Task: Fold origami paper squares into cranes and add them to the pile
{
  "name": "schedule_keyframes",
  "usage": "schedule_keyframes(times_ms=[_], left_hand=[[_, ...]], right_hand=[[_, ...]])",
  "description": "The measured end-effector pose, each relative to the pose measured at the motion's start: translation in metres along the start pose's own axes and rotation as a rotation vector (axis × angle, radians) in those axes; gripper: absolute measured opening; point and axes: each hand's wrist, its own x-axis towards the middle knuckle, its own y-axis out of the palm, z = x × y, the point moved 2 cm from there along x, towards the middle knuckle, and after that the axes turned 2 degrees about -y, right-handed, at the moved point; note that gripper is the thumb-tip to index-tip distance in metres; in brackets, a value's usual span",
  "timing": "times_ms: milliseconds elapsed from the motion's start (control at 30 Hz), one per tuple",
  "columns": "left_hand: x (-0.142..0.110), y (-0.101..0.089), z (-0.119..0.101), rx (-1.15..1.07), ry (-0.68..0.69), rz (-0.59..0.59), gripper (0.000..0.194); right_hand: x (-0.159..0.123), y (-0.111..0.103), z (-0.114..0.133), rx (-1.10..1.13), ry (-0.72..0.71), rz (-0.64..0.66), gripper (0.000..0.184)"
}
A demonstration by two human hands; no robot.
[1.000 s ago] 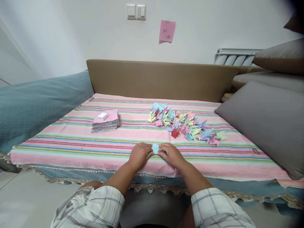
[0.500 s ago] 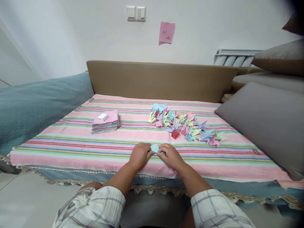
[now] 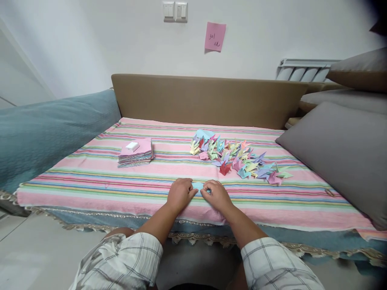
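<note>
A small piece of light blue folded paper (image 3: 198,185) lies on the striped cloth between my hands, partly covered by the fingers. My left hand (image 3: 181,192) is closed on its left side, thumb pressing near the lower edge. On the right side, my right hand (image 3: 216,195) pinches the paper between thumb and forefinger. Beyond the hands sits a cluster of folded paper cranes (image 3: 238,159) in many colours, a red crane (image 3: 225,168) being among the nearest. Exact creases under my fingers are hidden.
A stack of square paper (image 3: 136,156) stands on the left with a white block (image 3: 132,146) on top. Grey cushions (image 3: 338,149) pile up at the right. A brown backrest (image 3: 196,98) runs behind the striped cloth (image 3: 99,189); a small brownish object (image 3: 329,193) lies near the cushion.
My fingers have shifted slightly on the blue paper, and less of it shows between them now. The view has tilted a little; the cranes and paper stack stay in place.
</note>
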Motion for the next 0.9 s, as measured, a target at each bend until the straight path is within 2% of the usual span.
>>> schedule_keyframes(times_ms=[300, 433, 533, 667, 833, 900], left_hand=[[0.002, -0.003, -0.003, -0.021, -0.011, 0.032, 0.014], [0.001, -0.004, -0.001, -0.022, -0.053, 0.016, 0.006], [-0.001, -0.003, -0.002, 0.0, 0.038, 0.001, 0.011], [-0.007, -0.003, -0.008, 0.153, 0.185, 0.03, 0.019], [-0.017, -0.008, -0.024, 0.342, 0.251, 0.015, 0.02], [-0.023, -0.006, -0.032, 0.356, 0.309, 0.053, 0.024]], right_hand=[[0.0, -0.002, -0.003, 0.015, 0.012, 0.015, 0.001], [0.0, -0.004, -0.007, 0.063, 0.025, 0.06, 0.01], [0.0, -0.005, -0.009, 0.074, 0.021, 0.074, 0.014], [-0.001, -0.005, -0.008, 0.06, 0.006, 0.075, 0.016], [-0.003, -0.005, -0.007, -0.009, -0.042, 0.038, 0.019], [-0.004, -0.004, -0.008, -0.036, -0.057, 0.035, 0.02]])
